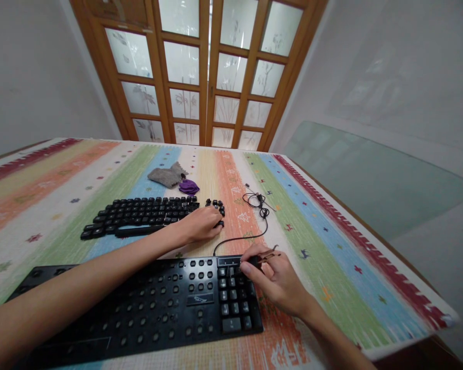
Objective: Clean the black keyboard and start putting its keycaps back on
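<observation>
A black keyboard (pixel 200 298) lies across the near side of the table. Caps fill its number pad, while the rest of its visible face shows bare switches. My right hand (pixel 278 280) is closed around a keycap puller (pixel 270 255) with a dark handle and brown wire prongs, above the pad's upper right corner. Beyond the keyboard, loose black keycaps (pixel 139 210) lie in rows. My left hand (pixel 202 224) reaches over to a small group of keycaps (pixel 215 203) at their right end, its fingers pinched on a dark keycap. The fingertips are partly hidden.
A grey cloth (pixel 167 176) and a purple cloth bundle (pixel 189 187) lie behind the loose caps. The keyboard's coiled black cable (pixel 263 210) rests to the right. A striped tablecloth (pixel 316 246) covers the table, with wood-framed glass doors (pixel 208 92) beyond.
</observation>
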Available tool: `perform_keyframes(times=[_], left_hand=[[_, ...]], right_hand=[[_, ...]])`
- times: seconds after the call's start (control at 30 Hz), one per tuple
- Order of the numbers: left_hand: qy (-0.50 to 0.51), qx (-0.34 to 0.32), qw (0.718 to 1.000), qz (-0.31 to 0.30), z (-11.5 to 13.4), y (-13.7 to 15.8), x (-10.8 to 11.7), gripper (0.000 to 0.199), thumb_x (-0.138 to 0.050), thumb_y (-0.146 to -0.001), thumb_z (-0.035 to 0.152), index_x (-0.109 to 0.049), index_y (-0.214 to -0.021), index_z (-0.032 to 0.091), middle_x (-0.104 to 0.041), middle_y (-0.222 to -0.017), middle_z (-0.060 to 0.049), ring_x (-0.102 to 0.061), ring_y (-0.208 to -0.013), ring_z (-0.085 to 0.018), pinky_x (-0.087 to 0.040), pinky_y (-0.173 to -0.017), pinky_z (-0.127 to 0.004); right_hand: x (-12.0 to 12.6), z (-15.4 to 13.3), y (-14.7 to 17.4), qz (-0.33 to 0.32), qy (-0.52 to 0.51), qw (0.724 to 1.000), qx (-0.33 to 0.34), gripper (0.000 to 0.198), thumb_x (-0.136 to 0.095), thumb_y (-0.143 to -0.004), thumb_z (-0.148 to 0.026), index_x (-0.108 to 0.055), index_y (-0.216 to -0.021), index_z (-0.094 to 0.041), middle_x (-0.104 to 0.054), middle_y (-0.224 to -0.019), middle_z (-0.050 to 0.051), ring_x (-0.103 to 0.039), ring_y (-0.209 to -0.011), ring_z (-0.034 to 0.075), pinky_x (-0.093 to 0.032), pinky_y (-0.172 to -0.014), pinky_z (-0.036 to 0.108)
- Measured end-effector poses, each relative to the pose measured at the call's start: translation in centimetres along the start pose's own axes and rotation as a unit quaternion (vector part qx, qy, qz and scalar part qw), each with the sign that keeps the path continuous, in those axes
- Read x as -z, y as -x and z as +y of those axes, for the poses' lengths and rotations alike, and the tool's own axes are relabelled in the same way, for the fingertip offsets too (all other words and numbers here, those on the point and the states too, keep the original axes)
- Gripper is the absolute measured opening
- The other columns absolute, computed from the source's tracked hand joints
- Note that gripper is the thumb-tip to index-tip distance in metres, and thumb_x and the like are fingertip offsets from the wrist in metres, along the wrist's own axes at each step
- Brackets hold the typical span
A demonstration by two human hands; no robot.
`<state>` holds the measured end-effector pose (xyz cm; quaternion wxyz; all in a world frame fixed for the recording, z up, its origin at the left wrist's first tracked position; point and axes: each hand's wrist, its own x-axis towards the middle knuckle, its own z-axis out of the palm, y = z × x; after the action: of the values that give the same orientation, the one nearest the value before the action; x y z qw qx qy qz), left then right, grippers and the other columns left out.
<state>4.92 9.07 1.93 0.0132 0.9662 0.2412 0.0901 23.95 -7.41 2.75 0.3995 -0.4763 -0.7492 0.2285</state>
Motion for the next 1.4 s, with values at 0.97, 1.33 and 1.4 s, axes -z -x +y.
perform_keyframes(times=[0.97, 1.33, 1.4], left_hand=[[0.147, -0.061, 0.982, 0.101, 4.1, 6.6, -1.2, 0.026, -0.044, -0.098, 0.02, -0.062, -0.08, 0.015, -0.06, -0.073, -0.004, -0.055, -0.069, -0.016, -0.043, -0.066, -0.027], [0.179, -0.039, 0.979, 0.087, 4.3, 6.8, -1.3, 0.024, -0.045, -0.099, 0.022, -0.062, -0.084, 0.016, -0.06, -0.076, -0.004, -0.056, -0.073, -0.017, -0.045, -0.069, -0.028], [0.182, -0.038, 0.979, 0.088, 4.3, 6.9, -1.4, 0.024, -0.046, -0.099, 0.022, -0.061, -0.083, 0.016, -0.06, -0.077, -0.004, -0.057, -0.073, -0.018, -0.045, -0.069, -0.029]], right_hand=[[-0.5, 0.7, -0.6, -0.072, 0.0, 0.997, -0.012, 0.012, -0.061, -0.093, -0.028, -0.069, -0.094, -0.019, -0.072, -0.086, 0.004, -0.066, -0.077, 0.015, -0.05, -0.071, 0.029], [-1.2, -1.7, -3.4, -0.21, 0.127, 0.966, 0.079, 0.021, -0.049, -0.099, -0.033, -0.061, -0.093, -0.017, -0.069, -0.091, 0.009, -0.063, -0.083, 0.021, -0.049, -0.076, 0.034], [-1.0, -1.6, -4.2, -0.222, 0.14, 0.963, 0.069, 0.024, -0.048, -0.099, -0.036, -0.061, -0.094, -0.016, -0.07, -0.092, 0.011, -0.063, -0.084, 0.022, -0.048, -0.077, 0.035]])
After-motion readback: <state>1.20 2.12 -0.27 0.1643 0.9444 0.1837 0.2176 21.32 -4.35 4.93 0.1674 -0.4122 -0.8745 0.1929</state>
